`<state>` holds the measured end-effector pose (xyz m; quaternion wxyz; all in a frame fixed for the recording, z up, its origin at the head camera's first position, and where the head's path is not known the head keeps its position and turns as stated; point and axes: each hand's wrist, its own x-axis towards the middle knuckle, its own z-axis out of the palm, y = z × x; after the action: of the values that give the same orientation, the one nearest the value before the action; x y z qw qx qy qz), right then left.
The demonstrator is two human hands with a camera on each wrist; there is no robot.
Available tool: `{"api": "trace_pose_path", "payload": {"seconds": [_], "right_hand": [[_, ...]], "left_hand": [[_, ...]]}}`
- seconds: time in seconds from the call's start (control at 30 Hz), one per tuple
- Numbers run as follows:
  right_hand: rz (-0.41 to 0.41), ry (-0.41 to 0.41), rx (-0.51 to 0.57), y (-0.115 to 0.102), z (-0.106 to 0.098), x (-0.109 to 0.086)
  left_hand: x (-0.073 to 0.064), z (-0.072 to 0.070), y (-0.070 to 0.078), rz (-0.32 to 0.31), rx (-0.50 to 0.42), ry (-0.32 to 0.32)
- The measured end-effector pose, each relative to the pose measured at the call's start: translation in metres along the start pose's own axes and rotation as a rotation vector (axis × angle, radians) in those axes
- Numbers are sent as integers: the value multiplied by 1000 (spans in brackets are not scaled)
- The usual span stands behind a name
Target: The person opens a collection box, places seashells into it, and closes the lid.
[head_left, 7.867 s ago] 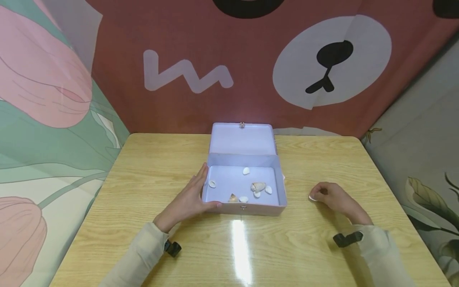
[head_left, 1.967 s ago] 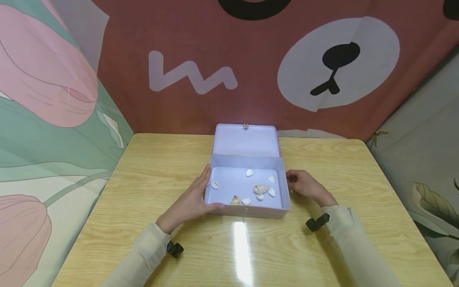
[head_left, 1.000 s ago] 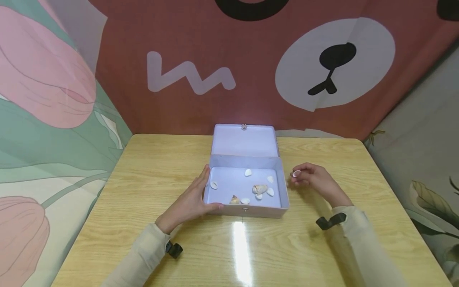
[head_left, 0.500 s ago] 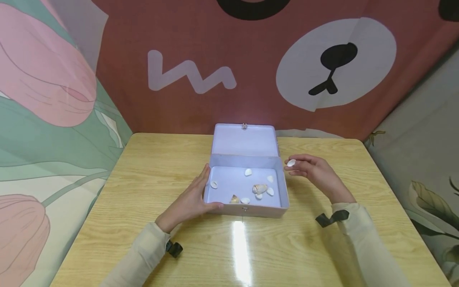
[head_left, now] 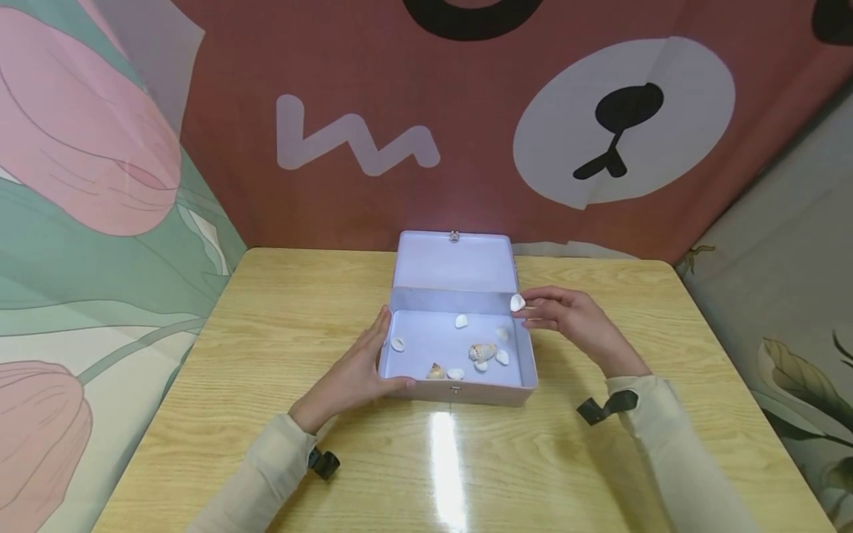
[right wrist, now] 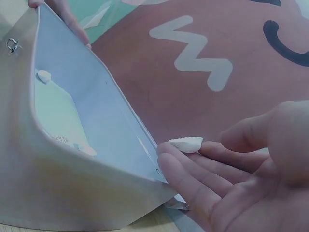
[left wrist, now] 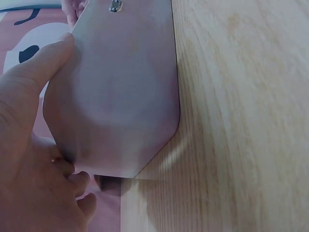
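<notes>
A pale lavender tin box [head_left: 426, 393] stands with its hinged lid [head_left: 456, 264] raised. My left hand [head_left: 349, 374] grips its left front corner; the thumb lies along the front rim, the fingers along the left side. At the fingertips of my right hand [head_left: 580, 322] is a small white seashell [head_left: 517, 303], above the box's right rim near the back corner. In the right wrist view the seashell [right wrist: 187, 144] sits on the fingers, and the thumb looks slightly apart from it. Inside lie several white shells [head_left: 461, 321], a larger speckled spiral shell [head_left: 483, 352] and a brownish one [head_left: 436, 371].
The wooden table [head_left: 300, 311] extends around the box. Behind it hangs a reddish-brown cloth [head_left: 346, 200] printed with a bear face. A metal clasp [head_left: 455, 236] tops the lid. Black straps [head_left: 608, 407] circle both wrists.
Earlier my right hand held a white shell far right; one more lies in the box since. It then picked up another beside the box, raised it and moved left over the rim. Left hand stays.
</notes>
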<state>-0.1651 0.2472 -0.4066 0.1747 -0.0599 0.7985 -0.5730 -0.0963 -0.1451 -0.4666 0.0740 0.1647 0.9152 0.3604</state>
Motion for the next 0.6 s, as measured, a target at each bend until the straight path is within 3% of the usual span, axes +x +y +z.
{"api": "trace_pose_path", "payload": {"seconds": [0.37,0.6], "right_hand": [[-127,-41,-42,-3,3,1],[-108,-13,-35,-2,4,2]], "left_hand": [[0,1,-1,8,-3,7],[1,1,-1,0,-8,1]]}}
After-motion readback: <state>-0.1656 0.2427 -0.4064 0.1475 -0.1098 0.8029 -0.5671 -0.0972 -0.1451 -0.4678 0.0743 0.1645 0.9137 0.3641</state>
